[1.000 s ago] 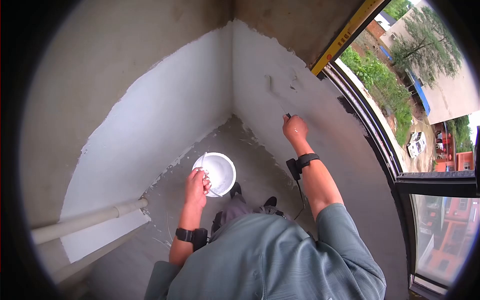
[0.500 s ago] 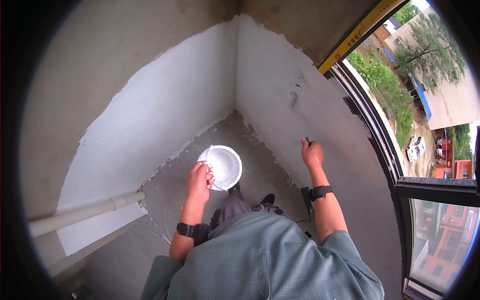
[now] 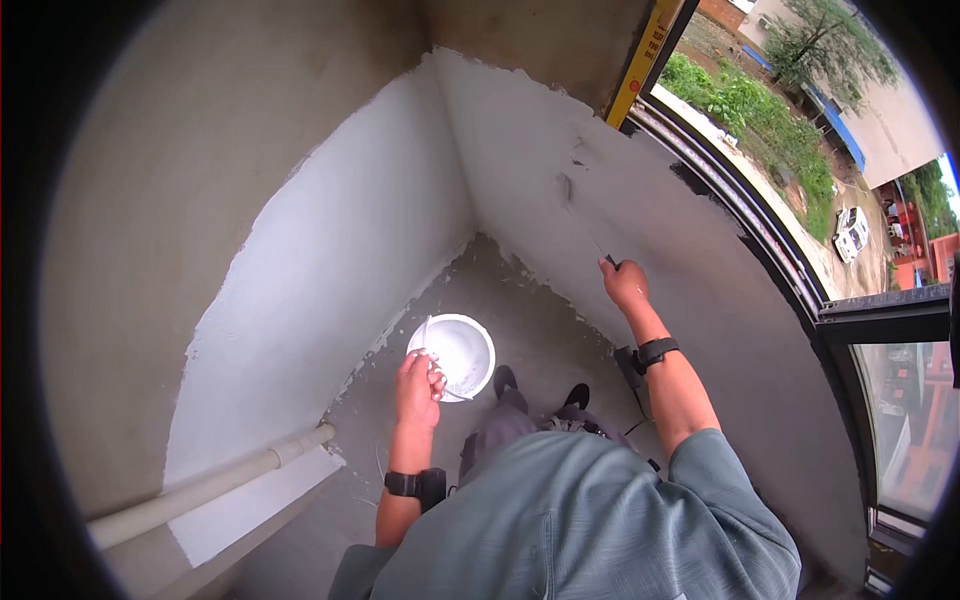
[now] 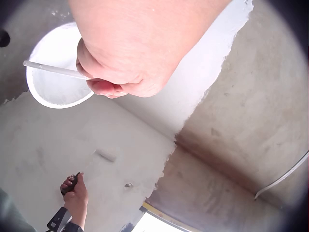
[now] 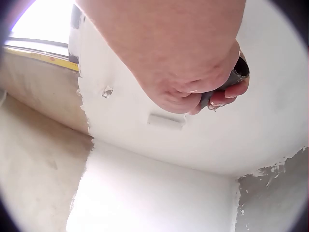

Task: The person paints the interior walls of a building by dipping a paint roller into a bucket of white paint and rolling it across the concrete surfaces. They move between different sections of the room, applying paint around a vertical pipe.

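My right hand (image 3: 626,287) grips the dark handle (image 5: 226,86) of a paint roller. The white roller head (image 5: 165,122) lies against the coated wall on the right, near a small gouge (image 5: 107,92) in its surface. In the head view the thin rod between hand and roller head is faint. My left hand (image 3: 418,388) holds a white bucket (image 3: 472,350) by its bail handle (image 4: 53,69), fingers curled round the grip. White paint coats the inside of the bucket, which hangs tilted below the hand, and white specks dot the left fingertips.
Two walls meet in a corner; above a ragged edge, bare brownish plaster (image 3: 250,110) shows. A pipe (image 3: 220,485) runs low along the left wall. To the right is a window frame (image 3: 740,210) with a yellow level-like strip (image 3: 645,62). Grey floor (image 3: 530,330) lies below, around my shoes.
The roller has gone from left of the gouge to below it, closer to me, as my right hand moved right and down. My left hand still holds the bucket; the head view has shifted.
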Action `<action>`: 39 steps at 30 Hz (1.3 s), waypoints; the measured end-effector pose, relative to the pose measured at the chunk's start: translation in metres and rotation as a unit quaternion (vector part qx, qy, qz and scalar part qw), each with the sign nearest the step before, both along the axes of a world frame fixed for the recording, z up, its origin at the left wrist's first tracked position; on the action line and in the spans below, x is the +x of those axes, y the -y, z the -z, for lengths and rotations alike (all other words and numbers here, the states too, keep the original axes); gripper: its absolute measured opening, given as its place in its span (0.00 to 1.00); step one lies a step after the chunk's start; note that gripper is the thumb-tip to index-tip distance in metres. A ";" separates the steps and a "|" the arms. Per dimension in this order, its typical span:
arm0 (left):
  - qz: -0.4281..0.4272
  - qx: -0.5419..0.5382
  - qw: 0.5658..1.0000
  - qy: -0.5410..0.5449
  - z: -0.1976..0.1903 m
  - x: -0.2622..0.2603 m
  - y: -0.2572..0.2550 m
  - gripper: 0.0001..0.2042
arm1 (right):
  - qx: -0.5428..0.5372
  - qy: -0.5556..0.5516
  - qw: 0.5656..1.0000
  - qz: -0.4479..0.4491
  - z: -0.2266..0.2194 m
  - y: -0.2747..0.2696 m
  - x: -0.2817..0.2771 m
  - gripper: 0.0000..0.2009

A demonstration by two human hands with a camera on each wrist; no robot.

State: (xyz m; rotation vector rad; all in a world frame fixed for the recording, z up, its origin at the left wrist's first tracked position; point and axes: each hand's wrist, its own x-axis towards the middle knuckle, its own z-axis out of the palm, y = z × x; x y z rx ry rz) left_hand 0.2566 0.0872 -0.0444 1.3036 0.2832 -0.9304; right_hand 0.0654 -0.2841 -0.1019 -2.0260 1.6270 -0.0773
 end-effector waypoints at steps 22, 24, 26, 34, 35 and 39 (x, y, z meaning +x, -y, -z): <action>0.045 -0.007 0.999 -0.012 -0.007 0.008 0.009 0.05 | -0.039 0.039 0.998 0.015 -0.007 -0.011 0.051 0.29; 0.041 0.002 0.999 -0.007 -0.008 0.009 0.004 0.05 | -0.014 0.035 0.999 0.016 -0.011 -0.005 0.091 0.29; 0.036 0.014 0.999 0.001 -0.012 0.009 0.000 0.05 | 0.016 0.038 0.999 0.019 -0.016 0.000 0.126 0.29; 0.026 0.029 0.999 0.022 -0.021 0.008 -0.020 0.06 | 0.127 0.079 0.988 0.027 -0.015 0.019 0.193 0.29; 0.030 0.031 0.999 0.024 -0.024 0.008 -0.022 0.05 | 0.125 0.088 0.988 0.032 -0.014 0.018 0.188 0.29; 0.037 0.028 0.998 0.029 -0.031 0.002 -0.022 0.05 | 0.139 0.115 0.983 0.045 -0.010 0.005 0.133 0.29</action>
